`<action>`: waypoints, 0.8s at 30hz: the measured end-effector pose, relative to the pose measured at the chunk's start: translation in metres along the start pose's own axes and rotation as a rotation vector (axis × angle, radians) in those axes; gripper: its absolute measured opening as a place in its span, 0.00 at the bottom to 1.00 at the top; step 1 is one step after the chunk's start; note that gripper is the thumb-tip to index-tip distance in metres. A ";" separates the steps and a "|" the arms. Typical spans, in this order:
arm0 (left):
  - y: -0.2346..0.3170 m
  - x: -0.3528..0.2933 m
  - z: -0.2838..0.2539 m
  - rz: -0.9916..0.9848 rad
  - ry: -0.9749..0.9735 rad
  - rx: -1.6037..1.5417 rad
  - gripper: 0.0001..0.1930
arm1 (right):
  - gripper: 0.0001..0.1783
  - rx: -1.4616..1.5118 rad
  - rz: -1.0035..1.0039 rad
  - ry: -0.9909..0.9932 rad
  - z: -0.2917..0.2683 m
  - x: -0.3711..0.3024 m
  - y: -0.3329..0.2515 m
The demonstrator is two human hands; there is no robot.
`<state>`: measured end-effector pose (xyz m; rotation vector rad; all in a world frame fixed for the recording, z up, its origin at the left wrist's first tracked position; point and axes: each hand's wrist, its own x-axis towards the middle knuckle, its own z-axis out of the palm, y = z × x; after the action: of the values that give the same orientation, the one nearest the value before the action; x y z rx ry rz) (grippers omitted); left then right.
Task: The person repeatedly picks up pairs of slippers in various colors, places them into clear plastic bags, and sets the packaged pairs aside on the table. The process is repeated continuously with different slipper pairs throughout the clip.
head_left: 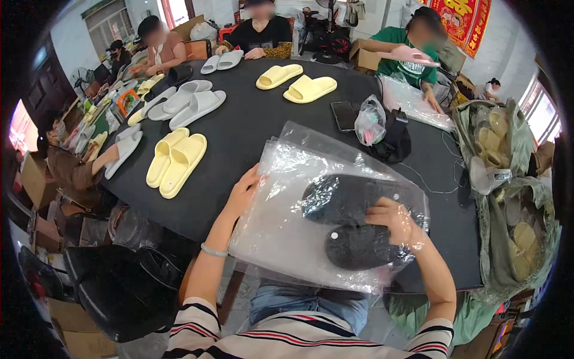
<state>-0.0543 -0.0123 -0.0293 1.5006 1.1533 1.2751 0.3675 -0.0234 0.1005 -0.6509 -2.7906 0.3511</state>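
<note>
A stack of clear plastic bags (275,197) lies over the near edge of the black table. My left hand (242,190) grips the left edge of the bags, fingers partly hidden by the plastic. A pair of black slippers (335,200) shows through the clear film, one slipper nearer to me than the other, each with a small white dot. My right hand (391,220) is bent over the slippers at their right half, its fingers closed on them. Shiny plastic covers part of this hand and reaches its wrist, so the hand appears to be inside the bag.
Yellow slippers (179,161) lie left of the bags, with grey slippers (197,107) beyond. A phone (344,116), a knotted plastic bag (371,122) and a thin cable are ahead. Filled sacks (520,239) stand at the right, a black chair (119,287) at the left. Several people sit around the table.
</note>
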 end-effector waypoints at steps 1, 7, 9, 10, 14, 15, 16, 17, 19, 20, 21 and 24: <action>-0.003 0.002 -0.001 -0.016 -0.008 -0.051 0.18 | 0.26 0.059 0.073 -0.032 0.005 -0.001 0.000; 0.012 0.012 -0.009 -0.295 -0.041 -0.379 0.14 | 0.28 0.298 0.107 0.117 0.076 -0.021 0.045; 0.025 0.011 -0.004 -0.118 0.002 0.239 0.12 | 0.28 0.289 0.090 0.132 0.075 -0.022 0.045; 0.032 0.010 -0.005 -0.061 0.022 0.338 0.11 | 0.29 0.287 0.078 0.144 0.072 -0.020 0.042; 0.061 -0.007 -0.006 -0.020 0.117 0.338 0.11 | 0.27 0.290 0.208 0.190 0.051 -0.031 0.019; 0.065 -0.014 -0.007 -0.059 0.144 0.240 0.11 | 0.27 0.276 0.210 0.215 0.046 -0.037 0.017; 0.062 -0.019 -0.010 -0.062 0.142 0.310 0.10 | 0.27 0.261 0.211 0.237 0.044 -0.042 0.015; 0.053 -0.024 -0.014 0.003 0.120 0.461 0.10 | 0.26 0.218 0.239 0.214 0.049 -0.049 0.017; 0.038 -0.027 -0.017 0.146 0.071 0.751 0.10 | 0.26 0.122 0.298 0.166 0.059 -0.060 0.022; 0.034 -0.031 -0.014 0.162 0.073 0.880 0.09 | 0.25 0.118 0.287 0.325 0.067 -0.065 0.016; 0.030 -0.034 -0.011 0.144 0.054 0.952 0.08 | 0.26 0.121 0.273 0.320 0.070 -0.066 0.017; 0.031 -0.039 -0.005 0.130 0.015 1.147 0.16 | 0.28 0.067 0.328 0.250 0.066 -0.062 0.013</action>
<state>-0.0577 -0.0569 -0.0075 2.3745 1.9812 0.6523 0.4067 -0.0516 0.0231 -1.0602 -2.4245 0.3927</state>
